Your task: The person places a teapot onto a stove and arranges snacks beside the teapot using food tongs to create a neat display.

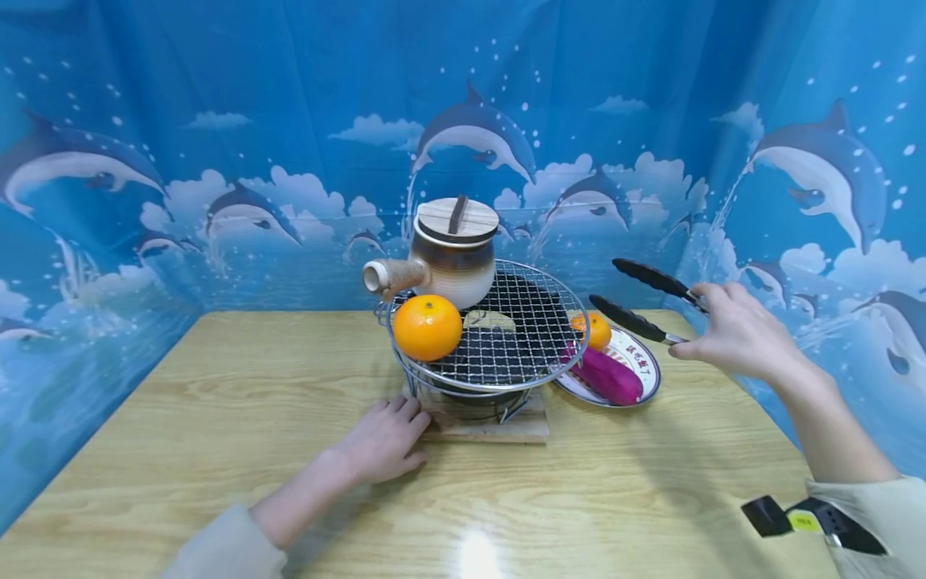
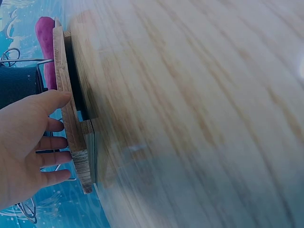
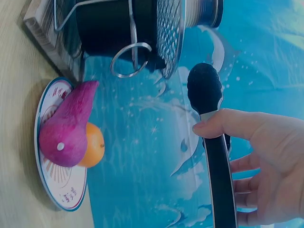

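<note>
My right hand (image 1: 748, 334) holds black-tipped tongs (image 3: 221, 175) between thumb and fingers; their arms stand apart with nothing between them. The tongs are over the right side, near a patterned plate (image 1: 649, 366). On that plate lie a long purple vegetable, perhaps a sweet potato (image 3: 64, 135), and an orange (image 3: 95, 145). My left hand (image 1: 383, 441) rests by the near left corner of a wooden board (image 2: 71, 109), its thumb and fingers touching the edge without curling round it. Above the board is a round wire grill rack (image 1: 538, 354), with another orange (image 1: 427, 328) at its left front.
On the back of the rack stands a side-handled clay pot (image 1: 463, 273) with a wooden lid (image 1: 444, 215). A dark stove (image 3: 109, 28) sits beneath the mesh. Dolphin-printed curtain (image 1: 289, 121) surrounds the wooden table (image 1: 217, 402) at the back and sides.
</note>
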Motion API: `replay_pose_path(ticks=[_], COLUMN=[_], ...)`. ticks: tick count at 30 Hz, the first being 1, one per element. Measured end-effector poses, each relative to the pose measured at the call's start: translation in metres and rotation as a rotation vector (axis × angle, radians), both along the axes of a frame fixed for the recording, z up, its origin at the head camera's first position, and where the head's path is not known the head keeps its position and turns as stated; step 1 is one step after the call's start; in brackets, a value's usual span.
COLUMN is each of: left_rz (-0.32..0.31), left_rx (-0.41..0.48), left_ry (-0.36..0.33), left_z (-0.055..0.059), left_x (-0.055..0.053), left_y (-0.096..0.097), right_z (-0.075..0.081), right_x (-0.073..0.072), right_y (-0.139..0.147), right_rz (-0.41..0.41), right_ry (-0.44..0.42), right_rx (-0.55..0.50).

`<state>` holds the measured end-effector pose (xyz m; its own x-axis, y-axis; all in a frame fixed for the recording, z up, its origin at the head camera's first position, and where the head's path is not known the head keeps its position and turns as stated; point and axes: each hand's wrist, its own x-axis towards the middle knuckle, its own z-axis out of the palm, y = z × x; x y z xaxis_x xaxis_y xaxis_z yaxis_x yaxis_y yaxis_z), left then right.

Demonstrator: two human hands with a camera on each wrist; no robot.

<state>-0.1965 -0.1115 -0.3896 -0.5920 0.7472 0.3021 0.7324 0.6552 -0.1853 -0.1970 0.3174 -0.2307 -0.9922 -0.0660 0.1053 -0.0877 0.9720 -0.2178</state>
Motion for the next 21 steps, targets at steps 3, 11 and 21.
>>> replay_pose_path(ticks=[3, 11, 21], left_rz=[0.005, -0.001, 0.007], left_rx=[-0.005, -0.017, -0.033], left_ry=[-0.005, 0.001, -0.020], left_z=[0.000, 0.002, 0.002], left_x=[0.000, -0.001, -0.001], left_y=[0.000, 0.000, 0.001], right_z=[-0.003, -0.015, -0.029], right_x=[-0.003, -0.012, -0.020], right_y=[0.006, 0.015, 0.020], right_rz=[-0.008, -0.030, -0.044], right_ry=[-0.015, -0.047, -0.047], right_rx=[0.004, -0.003, 0.008])
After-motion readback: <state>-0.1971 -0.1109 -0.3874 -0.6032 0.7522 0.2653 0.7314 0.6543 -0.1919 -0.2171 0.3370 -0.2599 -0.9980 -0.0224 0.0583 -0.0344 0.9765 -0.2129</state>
